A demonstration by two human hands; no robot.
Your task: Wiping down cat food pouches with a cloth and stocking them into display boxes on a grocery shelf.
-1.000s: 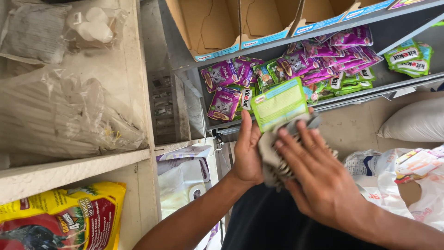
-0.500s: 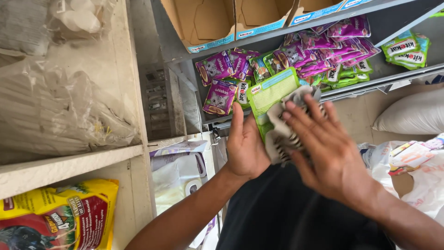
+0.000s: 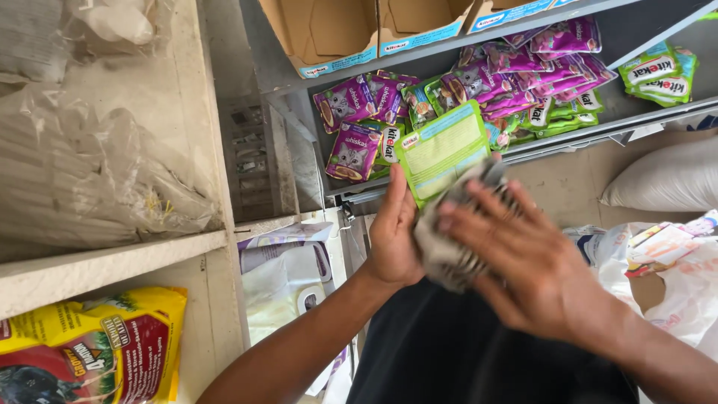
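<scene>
Green foil is what you have in the head view: a flat green pouch [image 3: 443,150], held up in front of the grey metal shelf [image 3: 568,133] where purple and green pouches [image 3: 479,82] lie heaped. It looks light and thin, floppy rather than stiff, and its glossy skin will likely slip, so I would pinch it by the lower edge or a side seam, not the middle.

Your left hand [image 3: 393,236] is closed around the pouch's lower left edge, thumb in front, fingers behind. Your right hand [image 3: 527,262] is spread wide, fingers splayed and flat, pressing a grey striped cloth [image 3: 449,243] against the pouch's lower part; it grips nothing tightly, as far as you can tell from here. The cloth is soft and bunched, and blurred.

Off to the left, a yellow and red bag [image 3: 90,348] sits under a pale wooden shelf [image 3: 112,262]. Cardboard boxes [image 3: 351,30] stand on the upper shelf.
</scene>
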